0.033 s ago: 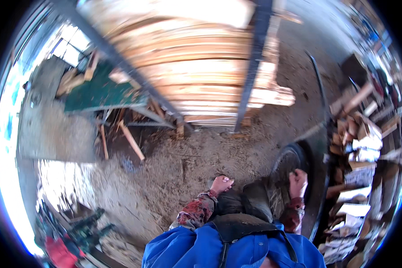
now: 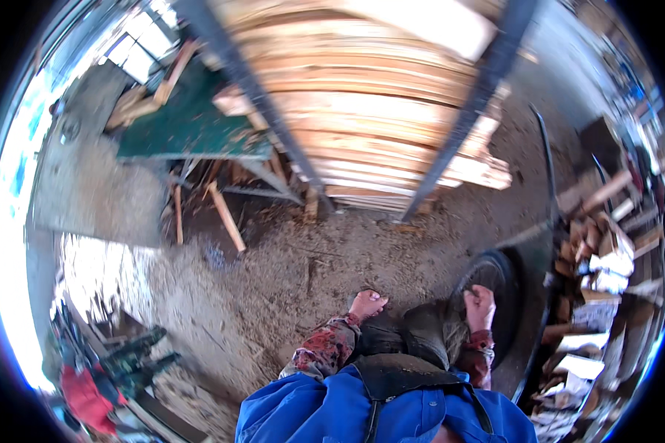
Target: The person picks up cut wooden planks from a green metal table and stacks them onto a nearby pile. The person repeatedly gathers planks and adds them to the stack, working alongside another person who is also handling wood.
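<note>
My left hand [image 2: 368, 303] hangs in front of my body with its fingers curled closed, and nothing shows in it. On the other side, my right hand [image 2: 480, 306] is closed in a loose fist, with no object visible in it. A black tyre on a wheel [image 2: 504, 277] stands just beyond and beside the right hand; I see no grip on it. Both forearms wear patterned red and grey sleeves [image 2: 325, 345]. Between the hands are my dark trouser legs and boots [image 2: 423, 328] above the dirt floor.
Ahead, a tall stack of sawn boards [image 2: 377, 111] stands between dark metal posts [image 2: 469, 103]. A green-topped table [image 2: 192, 129] with wood pieces stands at left. Split firewood [image 2: 587, 288] is piled along the right. A red cloth [image 2: 87, 399] lies among clutter at lower left.
The head view has turned slightly left, so the board stack and posts sit further right. My right hand has swung a little inward; my left hand is nearly unchanged.
</note>
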Motion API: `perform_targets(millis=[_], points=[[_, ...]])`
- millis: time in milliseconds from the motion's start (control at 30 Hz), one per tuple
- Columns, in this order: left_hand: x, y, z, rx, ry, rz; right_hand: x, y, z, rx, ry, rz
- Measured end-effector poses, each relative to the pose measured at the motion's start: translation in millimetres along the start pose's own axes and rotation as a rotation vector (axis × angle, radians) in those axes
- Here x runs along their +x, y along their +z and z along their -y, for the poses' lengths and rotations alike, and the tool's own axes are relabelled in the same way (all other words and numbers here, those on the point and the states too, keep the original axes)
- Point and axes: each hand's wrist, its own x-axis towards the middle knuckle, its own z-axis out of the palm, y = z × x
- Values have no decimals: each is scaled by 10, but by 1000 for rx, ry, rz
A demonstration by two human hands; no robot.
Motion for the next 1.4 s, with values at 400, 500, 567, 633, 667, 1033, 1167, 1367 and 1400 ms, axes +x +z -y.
perform_targets(millis=[400, 500, 567, 633, 667, 1033, 1167, 1367, 1400], points=[[-359, -2042, 326, -310, 124, -493, 440, 2258, 1569, 94, -293, 726], [-576, -2277, 449, -478, 98, -623, 608, 2794, 1884, 17, -404, 867], [-772, -2411, 639, -468, -22, -676, 673, 3098, 2264, -15, -444, 983], [-1058, -2457, 714, -535, -89, -735, 782, 3405, 2613, -35, -545, 1075], [-1225, -2448, 718, -615, -96, -772, 837, 3542, 2877, -83, -620, 1106], [-1410, -1725, 1718, -1303, -431, -1013, 835, 5056, 4400, 15, -789, 1217], [-1281, -2032, 2223, -767, -314, -1167, 477, 5505, 4825, -89, -824, 1237], [-1539, -3972, 2263, -1317, -343, -842, -241, 6162, 5217, -186, -723, 1275], [-1597, -4299, 2284, -1292, -352, -891, -330, 6252, 5238, -191, -696, 1288]])
